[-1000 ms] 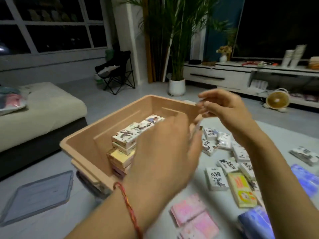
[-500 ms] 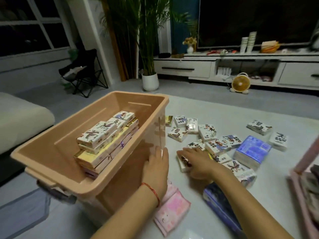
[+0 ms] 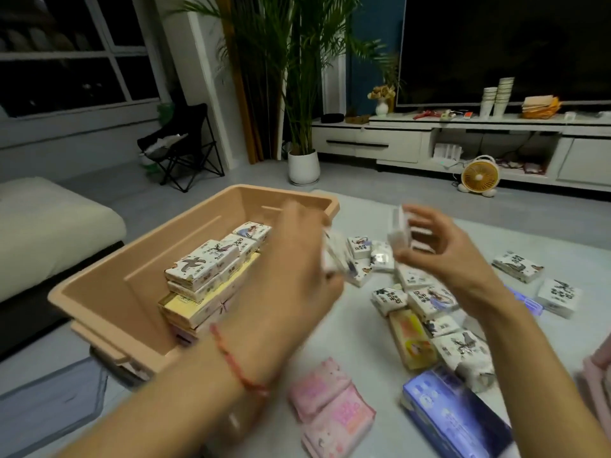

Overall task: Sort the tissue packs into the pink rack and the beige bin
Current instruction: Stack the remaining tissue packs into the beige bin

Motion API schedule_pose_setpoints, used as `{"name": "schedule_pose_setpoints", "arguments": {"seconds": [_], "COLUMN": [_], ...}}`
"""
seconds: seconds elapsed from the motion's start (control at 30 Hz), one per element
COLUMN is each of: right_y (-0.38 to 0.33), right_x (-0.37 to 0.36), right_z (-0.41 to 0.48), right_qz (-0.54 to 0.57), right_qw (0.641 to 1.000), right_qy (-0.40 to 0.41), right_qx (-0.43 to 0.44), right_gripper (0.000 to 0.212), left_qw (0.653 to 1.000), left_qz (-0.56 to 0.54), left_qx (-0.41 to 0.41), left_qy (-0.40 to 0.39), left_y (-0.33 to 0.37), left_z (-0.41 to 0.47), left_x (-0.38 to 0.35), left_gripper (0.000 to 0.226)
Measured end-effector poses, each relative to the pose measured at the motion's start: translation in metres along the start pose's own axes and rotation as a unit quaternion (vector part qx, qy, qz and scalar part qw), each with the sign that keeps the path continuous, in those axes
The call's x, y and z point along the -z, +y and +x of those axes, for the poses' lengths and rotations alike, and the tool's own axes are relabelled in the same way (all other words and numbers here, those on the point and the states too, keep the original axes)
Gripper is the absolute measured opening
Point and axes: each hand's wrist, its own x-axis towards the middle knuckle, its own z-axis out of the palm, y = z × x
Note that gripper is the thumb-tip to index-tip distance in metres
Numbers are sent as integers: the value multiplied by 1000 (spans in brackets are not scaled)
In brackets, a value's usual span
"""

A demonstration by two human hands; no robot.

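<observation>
The beige bin (image 3: 99, 292) stands tilted at the left and holds a neat stack of tissue packs (image 3: 211, 272). My left hand (image 3: 297, 272), blurred, hovers at the bin's right wall and grips a white tissue pack (image 3: 332, 256). To its right, my right hand (image 3: 443, 252) is raised above the mat and pinches another white pack (image 3: 398, 231) between thumb and fingers. Several loose white packs (image 3: 429, 299) lie on the mat below it. Only a sliver of the pink rack (image 3: 596, 375) shows at the right edge.
Pink packs (image 3: 330, 404), blue packs (image 3: 453, 418) and a yellow pack (image 3: 411, 340) lie on the near mat. A grey lid (image 3: 49, 408) lies on the floor lower left. A sofa (image 3: 49, 233) stands left; a potted plant (image 3: 302, 166) and a small fan (image 3: 479, 176) stand behind.
Both hands have risen from the mat. The left has left the bin's side, and each now holds a white pack near the bin's right wall.
</observation>
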Motion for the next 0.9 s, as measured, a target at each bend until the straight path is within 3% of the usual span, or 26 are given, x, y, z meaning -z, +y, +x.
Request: {"name": "schedule_pose_setpoints", "arguments": {"seconds": [0.07, 0.17, 0.23, 0.3, 0.43, 0.5, 0.57, 0.73, 0.8, 0.9], "right_y": [-31, -64, -72, -63, -37, -24, -12, -4, -9, -20], "right_x": [-12, -63, -108, -148, -193, -203, -212, -215, -213, -211], "right_z": [14, 52, 85, 114, 148, 160, 171, 177, 178, 171], "right_qz": [55, -127, -305, -462, -601, -629, -604, -455, -357, -154], "right_qw": [997, 978, 920, 829, 705, 670, 688, 791, 846, 921], "right_qy": [-32, -130, -193, -247, -324, -348, -373, -396, -389, -354], "right_qx": [39, 107, 150, 195, 193, 186, 154, 104, 76, -44], "right_gripper": [63, 70, 76, 72, 58, 62, 71, 84, 70, 29], "left_qw": [991, 957, 929, 900, 888, 897, 899, 908, 918, 929], "left_qz": [9, 36, -7, -68, -64, -10, 30, 24, 19, 17], "left_qx": [58, 223, 331, 405, 424, 413, 410, 396, 379, 355], "left_qy": [121, 182, 164, 145, 169, 159, 150, 131, 118, 102], "left_y": [-19, -80, -118, -146, -166, -167, -167, -170, -172, -173], "left_z": [14, 32, 35, 29, 26, 28, 30, 33, 33, 30], "left_x": [40, 57, 44, 25, 11, 13, 15, 12, 8, 4], "left_gripper": [50, 53, 55, 52, 47, 52, 51, 50, 48, 45]}}
